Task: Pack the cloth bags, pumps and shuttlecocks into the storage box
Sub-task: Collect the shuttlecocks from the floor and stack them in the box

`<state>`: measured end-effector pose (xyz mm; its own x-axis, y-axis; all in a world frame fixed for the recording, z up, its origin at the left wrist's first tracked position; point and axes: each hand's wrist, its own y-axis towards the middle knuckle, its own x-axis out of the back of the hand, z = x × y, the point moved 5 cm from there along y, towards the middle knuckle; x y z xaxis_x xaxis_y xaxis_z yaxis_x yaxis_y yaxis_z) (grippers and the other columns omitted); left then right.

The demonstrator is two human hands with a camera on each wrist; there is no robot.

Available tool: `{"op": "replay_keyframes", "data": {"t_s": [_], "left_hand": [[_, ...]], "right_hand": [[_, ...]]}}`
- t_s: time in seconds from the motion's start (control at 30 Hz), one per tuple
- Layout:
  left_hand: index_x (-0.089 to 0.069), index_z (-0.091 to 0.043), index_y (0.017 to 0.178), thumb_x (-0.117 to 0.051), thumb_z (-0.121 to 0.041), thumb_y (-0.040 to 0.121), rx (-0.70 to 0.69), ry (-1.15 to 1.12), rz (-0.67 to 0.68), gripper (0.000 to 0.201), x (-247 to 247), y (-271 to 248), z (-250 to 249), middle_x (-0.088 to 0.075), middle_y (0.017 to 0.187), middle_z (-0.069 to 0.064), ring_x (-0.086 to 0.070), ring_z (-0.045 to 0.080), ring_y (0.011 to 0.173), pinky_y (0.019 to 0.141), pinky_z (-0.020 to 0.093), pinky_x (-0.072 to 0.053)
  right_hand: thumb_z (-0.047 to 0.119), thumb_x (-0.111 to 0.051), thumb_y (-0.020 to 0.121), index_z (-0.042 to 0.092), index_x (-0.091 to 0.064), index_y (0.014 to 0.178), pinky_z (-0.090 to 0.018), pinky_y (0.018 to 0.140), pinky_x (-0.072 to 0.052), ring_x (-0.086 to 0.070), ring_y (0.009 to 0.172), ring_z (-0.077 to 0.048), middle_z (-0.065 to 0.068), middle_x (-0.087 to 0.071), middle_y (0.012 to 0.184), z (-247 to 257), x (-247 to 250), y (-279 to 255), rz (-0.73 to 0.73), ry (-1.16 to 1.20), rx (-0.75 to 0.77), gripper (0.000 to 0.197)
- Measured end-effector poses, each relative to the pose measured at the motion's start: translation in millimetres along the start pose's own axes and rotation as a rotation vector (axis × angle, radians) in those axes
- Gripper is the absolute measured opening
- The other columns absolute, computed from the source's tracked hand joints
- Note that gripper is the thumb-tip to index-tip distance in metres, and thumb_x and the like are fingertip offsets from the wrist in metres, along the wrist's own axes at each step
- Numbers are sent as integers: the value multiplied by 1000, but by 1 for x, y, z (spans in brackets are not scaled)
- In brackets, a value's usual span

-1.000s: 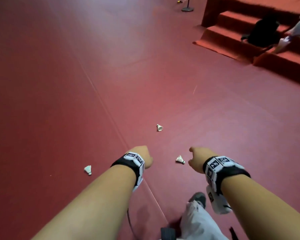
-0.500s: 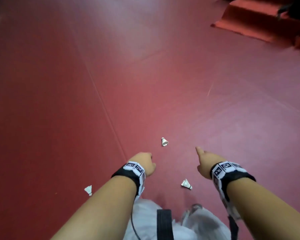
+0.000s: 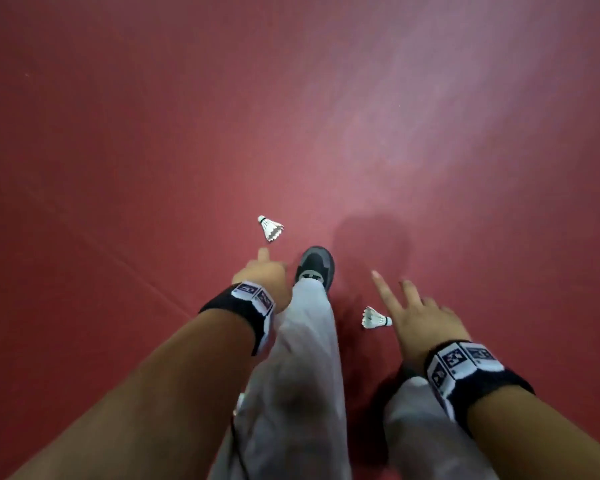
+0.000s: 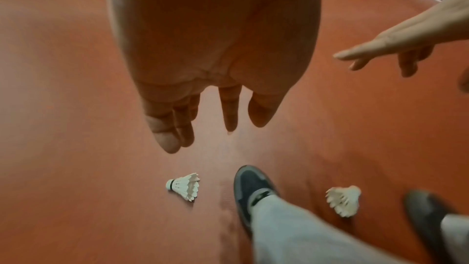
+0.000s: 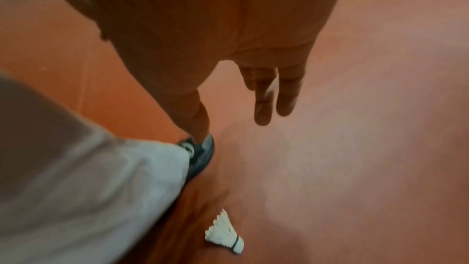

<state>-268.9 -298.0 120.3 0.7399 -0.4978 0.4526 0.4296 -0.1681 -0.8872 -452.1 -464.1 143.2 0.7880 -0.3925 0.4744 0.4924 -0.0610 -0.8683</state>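
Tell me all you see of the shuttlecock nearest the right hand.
The shuttlecock is white, with a feathered skirt, a dark band and a rounded white cork. It lies on its side on the red floor, cork toward the right hand, skirt toward the grey shoe. Nothing grips it; the hand's fingers are spread just beside it.

floor [image 3: 153, 133]: solid dark red, reads orange-red in both wrist views. far shuttlecock [image 3: 270, 228]: white feathers, white cork, thin dark band at the cork. near shuttlecock [image 3: 374, 319]: same white, dark band too. shoe [image 3: 315, 265]: dark grey/black with a white mark at the tongue. trousers [image 3: 305, 375]: light grey. wristbands [image 3: 246, 306]: black, carrying white tiles with black square-code patterns.
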Motion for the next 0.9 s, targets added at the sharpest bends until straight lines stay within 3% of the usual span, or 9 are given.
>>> {"op": "replay_keyframes", "data": {"t_s": [0.1,0.27,0.33,0.4,0.5,0.6,0.73,0.83,0.9], "left_hand": [[-45,-29,137,-42,-32,98,-95,248,-85,39,-26,137,9,-5,159,12,-39,38,128,92,46,-44],[-34,-28,146,-46,-30,96,-107,516,-33,51,-70,292,39,17,161,11,-5,44,146,110,58,-26],[-32,-24,147,-51,-31,93,-106,592,64,58,-87,331,49,13,160,18,-1,49,145,114,59,-15],[-33,-12,144,-66,-39,78,-96,663,122,79,-97,354,56,-11,156,24,-14,52,141,112,61,-24],[-41,-2,133,-81,-27,68,-25,641,101,80,-97,353,51,-39,127,26,-45,50,113,88,54,-45],[-40,1,135,-65,-11,83,-81,640,52,58,-89,334,36,-45,123,31,-51,51,109,89,50,-44],[-62,-10,105,-54,-20,94,-287,715,49,17,-82,301,-14,-60,120,20,-57,39,109,90,41,-47],[-71,-19,103,-53,-37,86,-273,673,34,30,-68,254,-68,-55,135,13,-35,36,136,106,46,-35],[-69,-22,96,-43,-48,76,-327,644,2,42,-57,220,-118,-57,129,8,-37,37,130,99,51,-39]], "right_hand": [[12,-32,95,39,21,148,-41,101,-39,-33,131,-31,-14,20,158,1,-70,115,133,-86,6,79],[26,-24,103,38,0,152,-42,99,-36,-25,133,-30,-10,22,158,13,-178,242,220,-232,117,56],[26,-29,102,38,-7,152,-43,99,-35,-21,135,-32,-9,22,158,13,-213,267,291,-235,135,56],[24,-29,101,36,-19,149,-46,97,-37,-23,134,-35,-11,11,159,14,-237,284,324,-197,149,50],[29,-33,100,26,-27,145,-48,94,-42,-44,120,-39,-14,-32,144,13,-255,297,268,-63,124,45],[22,-31,99,19,-37,137,-42,90,-42,-51,113,-38,-12,-42,131,9,-259,284,309,-83,108,38],[21,-36,100,19,-55,120,-36,74,-42,-47,113,-27,-1,-53,119,-12,-242,246,249,56,5,28],[27,-44,96,10,-50,117,-37,78,-44,-50,108,-34,-8,-57,113,-45,-217,213,132,332,-87,27],[32,-46,93,8,-49,114,-41,85,-45,-52,105,-37,-12,-58,111,-69,-198,181,59,507,-157,31]]}}
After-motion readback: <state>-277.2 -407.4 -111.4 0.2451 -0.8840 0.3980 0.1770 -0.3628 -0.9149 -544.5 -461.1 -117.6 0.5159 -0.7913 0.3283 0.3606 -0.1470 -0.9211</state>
